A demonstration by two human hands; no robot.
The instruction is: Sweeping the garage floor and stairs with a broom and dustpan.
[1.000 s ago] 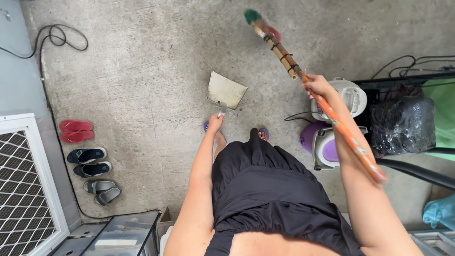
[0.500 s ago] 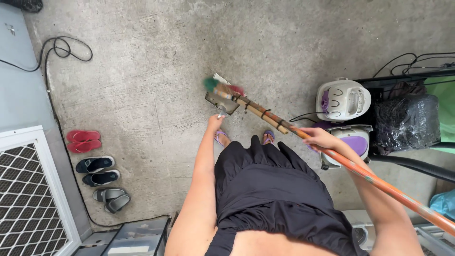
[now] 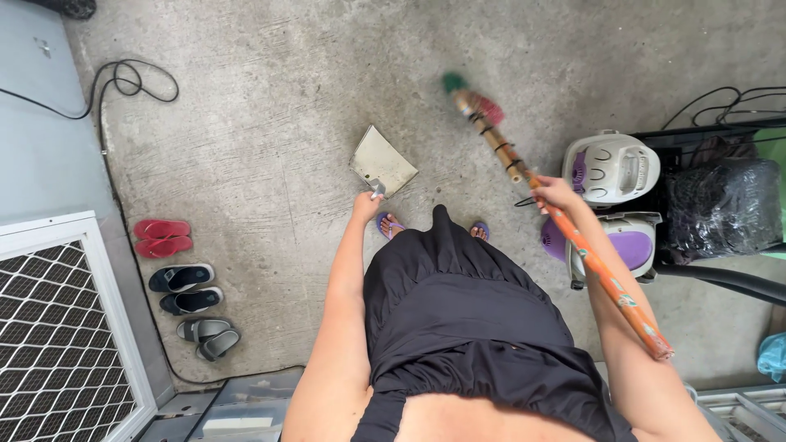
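Since half a second ago the broom head has swung away from the dustpan, out to the person's right and further off, and the dustpan now lies with its flat face in plain view.

Nearest the camera, a black dress fills the lower centre, with two feet in purple sandals showing just past its hem on the concrete floor. The left hand is closed around the short handle of the dustpan, a pale flat pan that sits tilted on the floor just ahead of the left foot. The right hand is clamped on the orange shaft of the broom, about midway along; the shaft runs from lower right, beside the right forearm, up and leftward to the bristle end. That end is blurred, so whether it touches the floor cannot be told. The hands are well apart.

To the left, three pairs of footwear, red, black and grey, lie in a column beside a white mesh-panelled door. To the right stand a white and purple appliance and a dark plastic-wrapped bundle. Farther off, a black cable loops across the floor at upper left.
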